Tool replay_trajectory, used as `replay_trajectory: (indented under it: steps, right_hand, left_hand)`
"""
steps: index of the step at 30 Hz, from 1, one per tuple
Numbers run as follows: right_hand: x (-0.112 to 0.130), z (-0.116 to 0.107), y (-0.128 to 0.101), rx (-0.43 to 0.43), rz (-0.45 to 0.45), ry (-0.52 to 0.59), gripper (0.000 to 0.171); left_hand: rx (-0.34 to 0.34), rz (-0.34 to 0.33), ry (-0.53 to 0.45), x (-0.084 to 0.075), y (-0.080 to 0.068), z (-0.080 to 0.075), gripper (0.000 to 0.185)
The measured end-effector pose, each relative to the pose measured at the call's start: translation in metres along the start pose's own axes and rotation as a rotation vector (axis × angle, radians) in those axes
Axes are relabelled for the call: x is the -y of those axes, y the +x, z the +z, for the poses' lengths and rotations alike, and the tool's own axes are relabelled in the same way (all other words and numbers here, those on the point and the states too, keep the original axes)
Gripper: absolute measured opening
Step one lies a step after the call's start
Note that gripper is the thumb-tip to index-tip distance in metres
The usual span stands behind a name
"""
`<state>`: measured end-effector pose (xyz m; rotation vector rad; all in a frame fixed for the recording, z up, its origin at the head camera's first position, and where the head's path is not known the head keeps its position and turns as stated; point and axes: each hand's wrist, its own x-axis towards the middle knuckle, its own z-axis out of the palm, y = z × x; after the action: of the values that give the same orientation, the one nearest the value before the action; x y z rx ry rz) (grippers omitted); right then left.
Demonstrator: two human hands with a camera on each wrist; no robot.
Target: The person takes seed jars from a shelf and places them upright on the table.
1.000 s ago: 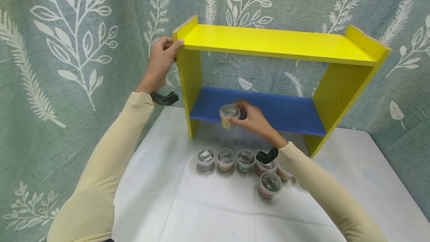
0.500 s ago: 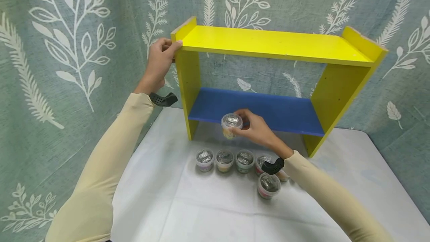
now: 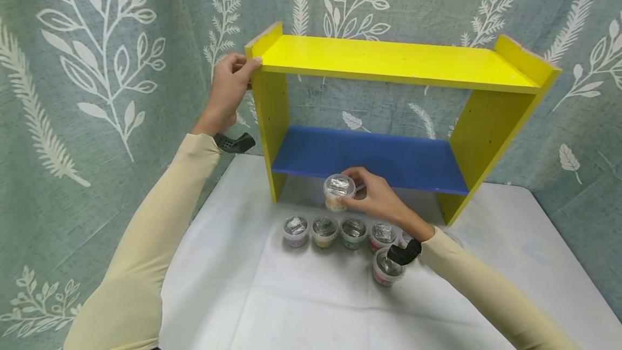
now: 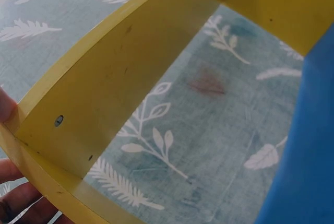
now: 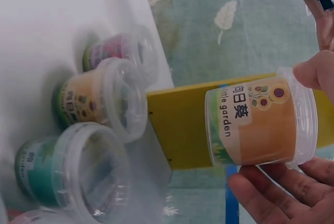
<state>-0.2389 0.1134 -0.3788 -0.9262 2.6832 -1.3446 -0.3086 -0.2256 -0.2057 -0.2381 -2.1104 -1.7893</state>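
My right hand [image 3: 381, 197] pinches a clear lidded plastic tub [image 3: 338, 194] by its upper rim, thumb on one side and fingers on the other. In the right wrist view, the tub's label [image 5: 255, 122] is orange with sunflowers and "little garden". The tub is held above the row of tubs, in front of the blue board [image 3: 362, 153] of a small yellow shelf unit [image 3: 403, 64]. At the unit's upper left corner, my left hand [image 3: 229, 88] grips the side panel [image 4: 109, 67], thumb on the front edge. Its other fingers curl round the outer side.
On the white table [image 3: 291, 307] stand similar tubs in a row: a purple one [image 3: 295, 233], an orange one [image 3: 324, 233], a green one [image 3: 353, 233] and a red one [image 3: 383, 235]. Another tub [image 3: 386, 273] stands in front. My right wrist covers tubs farther right. A patterned curtain [image 3: 160, 20] hangs behind.
My right hand has lowered the tub from in front of the blue board's edge toward the row, slightly right and nearer me. My left hand keeps its grip on the shelf unit.
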Motion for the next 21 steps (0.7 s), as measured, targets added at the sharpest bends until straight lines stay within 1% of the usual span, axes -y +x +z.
replay_trajectory:
  steps: [4, 16, 21]
  right_hand:
    - [0.0, 0.0, -0.008, 0.019, 0.007, -0.007, 0.063]
    - [0.0, 0.001, -0.032, 0.051, -0.03, -0.066, 0.064]
    - [-0.003, 0.003, -0.041, 0.066, -0.036, -0.05, 0.061]
  left_hand:
    - [0.002, 0.002, -0.002, 0.0, 0.0, 0.0, 0.034]
    - [0.006, 0.003, 0.003, 0.0, 0.0, 0.0, 0.035]
    - [0.007, 0.003, 0.006, 0.0, 0.001, 0.0, 0.036]
